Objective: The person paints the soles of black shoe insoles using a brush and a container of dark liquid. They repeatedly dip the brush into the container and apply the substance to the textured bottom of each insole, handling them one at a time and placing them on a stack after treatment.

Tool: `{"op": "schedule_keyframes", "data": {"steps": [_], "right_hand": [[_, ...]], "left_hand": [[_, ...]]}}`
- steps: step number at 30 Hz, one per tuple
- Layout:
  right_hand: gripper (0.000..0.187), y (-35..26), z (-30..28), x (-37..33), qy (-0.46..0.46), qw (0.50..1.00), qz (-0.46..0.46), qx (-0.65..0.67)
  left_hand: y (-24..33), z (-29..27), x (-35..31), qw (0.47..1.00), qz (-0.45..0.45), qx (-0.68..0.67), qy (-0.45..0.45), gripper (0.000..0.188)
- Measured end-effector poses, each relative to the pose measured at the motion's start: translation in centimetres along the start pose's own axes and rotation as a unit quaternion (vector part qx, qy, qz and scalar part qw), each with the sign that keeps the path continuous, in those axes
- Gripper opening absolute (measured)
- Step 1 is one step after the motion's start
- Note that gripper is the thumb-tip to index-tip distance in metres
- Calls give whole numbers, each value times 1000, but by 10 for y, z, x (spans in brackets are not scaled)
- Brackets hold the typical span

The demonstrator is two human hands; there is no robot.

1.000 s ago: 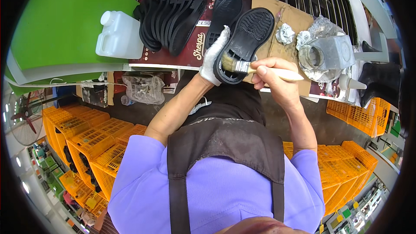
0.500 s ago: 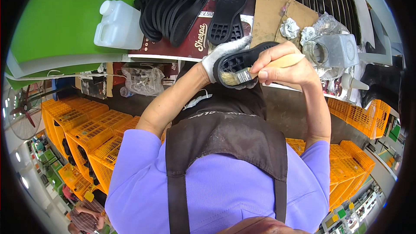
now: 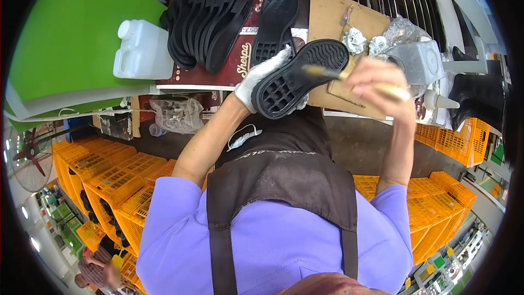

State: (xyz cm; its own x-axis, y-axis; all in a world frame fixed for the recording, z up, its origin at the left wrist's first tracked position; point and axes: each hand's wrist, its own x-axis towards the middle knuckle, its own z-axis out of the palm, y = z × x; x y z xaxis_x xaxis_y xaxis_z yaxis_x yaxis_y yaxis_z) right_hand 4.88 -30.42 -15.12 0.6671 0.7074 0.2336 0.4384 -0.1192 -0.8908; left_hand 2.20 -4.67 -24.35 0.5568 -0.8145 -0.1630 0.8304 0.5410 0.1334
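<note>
My left hand (image 3: 251, 84), in a pale glove, grips a black shoe sole (image 3: 281, 94) by its heel end. The sole's gridded heel and wavy-ridged forepart face up. In my right hand (image 3: 377, 81), which is bare and blurred by motion, is a paintbrush (image 3: 392, 92) with a pale handle. Its smeared bristles lie over the middle of the sole; whether they touch it I cannot tell. Just beyond my gloved hand rest more black soles (image 3: 275, 19), grid side up. To their left, several soles (image 3: 210, 30) stand packed in a leaning row on dark red boxes.
A white jug (image 3: 143, 52) stands at the left by a green panel (image 3: 76, 38). On the right are a cardboard sheet (image 3: 325, 13), crumpled white wads (image 3: 355, 41), a cut-open clear container (image 3: 417, 60) and a nozzle bottle (image 3: 439, 100). Orange crates (image 3: 112, 175) flank me; another person (image 3: 98, 270) is far behind left.
The sole has turned and lifted, so its whole patterned face shows. The brush has left the heel for the middle of the sole, and my right hand has shifted slightly right.
</note>
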Motion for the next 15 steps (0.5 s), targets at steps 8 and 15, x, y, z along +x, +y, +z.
{"op": "schedule_keyframes", "data": {"steps": [8,15], "right_hand": [[24,14,20,-10,14,997,15,-71],[16,28,5,-20,140,968,82,-190]], "left_hand": [[-2,10,-4,995,9,-14,96,62],[-6,5,-6,998,-25,-50,30,58]]}}
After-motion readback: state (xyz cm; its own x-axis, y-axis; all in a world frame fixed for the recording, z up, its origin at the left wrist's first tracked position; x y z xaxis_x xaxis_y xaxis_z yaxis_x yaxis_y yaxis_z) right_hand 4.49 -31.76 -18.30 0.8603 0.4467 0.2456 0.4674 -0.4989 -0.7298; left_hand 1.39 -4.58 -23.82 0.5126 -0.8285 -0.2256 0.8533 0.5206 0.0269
